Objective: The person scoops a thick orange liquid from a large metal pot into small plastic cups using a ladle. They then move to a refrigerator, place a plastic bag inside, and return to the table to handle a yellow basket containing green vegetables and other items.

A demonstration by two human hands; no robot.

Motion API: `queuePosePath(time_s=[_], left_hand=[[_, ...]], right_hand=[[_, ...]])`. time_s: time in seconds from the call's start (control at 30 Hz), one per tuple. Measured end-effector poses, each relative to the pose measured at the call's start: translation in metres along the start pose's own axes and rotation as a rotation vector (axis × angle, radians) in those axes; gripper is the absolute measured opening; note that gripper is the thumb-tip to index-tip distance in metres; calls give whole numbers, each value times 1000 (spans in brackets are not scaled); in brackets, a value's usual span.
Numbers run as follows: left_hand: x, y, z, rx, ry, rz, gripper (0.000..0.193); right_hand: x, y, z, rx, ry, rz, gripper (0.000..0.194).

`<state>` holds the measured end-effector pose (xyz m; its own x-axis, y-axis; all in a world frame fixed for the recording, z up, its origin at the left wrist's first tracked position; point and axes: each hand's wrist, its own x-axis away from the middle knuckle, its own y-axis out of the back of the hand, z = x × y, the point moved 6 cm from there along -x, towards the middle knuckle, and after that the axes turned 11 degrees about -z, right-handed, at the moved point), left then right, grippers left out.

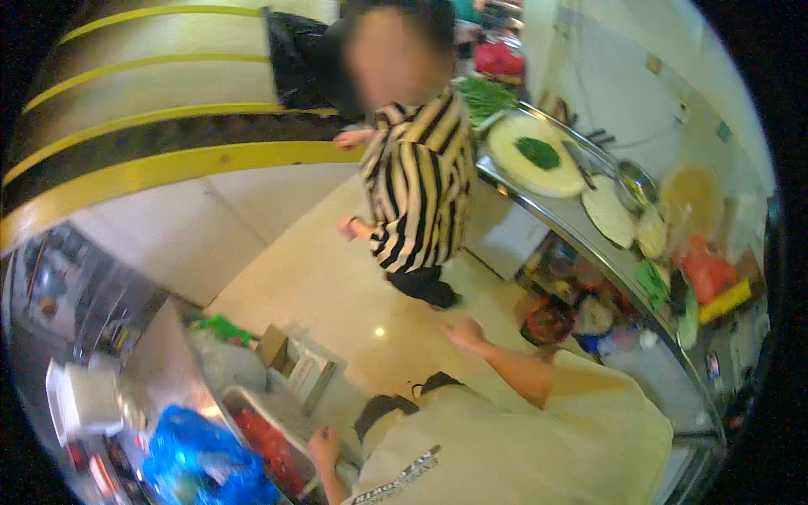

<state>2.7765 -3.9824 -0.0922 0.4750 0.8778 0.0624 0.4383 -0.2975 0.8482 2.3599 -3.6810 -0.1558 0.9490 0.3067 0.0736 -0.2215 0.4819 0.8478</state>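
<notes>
My left hand hangs low at my side, next to a container holding red plastic; its fingers look curled, and whether anything is in them is unclear. My right hand reaches out over the tiled floor, blurred, with no held object visible. A person in a black-and-white striped shirt stands just ahead of me. On the metal counter to the right, chopped greens lie on a round cutting board, beside a cleaver-like blade and a metal bowl.
Steps with yellow edges rise at the upper left. A blue plastic bag, white foam boxes and cardboard boxes stand at the lower left. Under the counter are stored goods and a red container. Leafy greens lie at its far end.
</notes>
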Motion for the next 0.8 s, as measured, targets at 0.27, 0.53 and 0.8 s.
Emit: queuePosePath(time_s=[0.27, 0.53, 0.8], left_hand=[[-158, -99, -47, -171, -233, 274, 33], [-276, -184, -198, 103, -488, 788, 40], [-316, -328, -318, -121, -491, 978, 47]], right_hand=[[-161, 59, 125, -107, 131, -67, 54], [-180, -2, 186, -57, 325, 252, 42], [-294, 42, 87, -198, -155, 95, 56]])
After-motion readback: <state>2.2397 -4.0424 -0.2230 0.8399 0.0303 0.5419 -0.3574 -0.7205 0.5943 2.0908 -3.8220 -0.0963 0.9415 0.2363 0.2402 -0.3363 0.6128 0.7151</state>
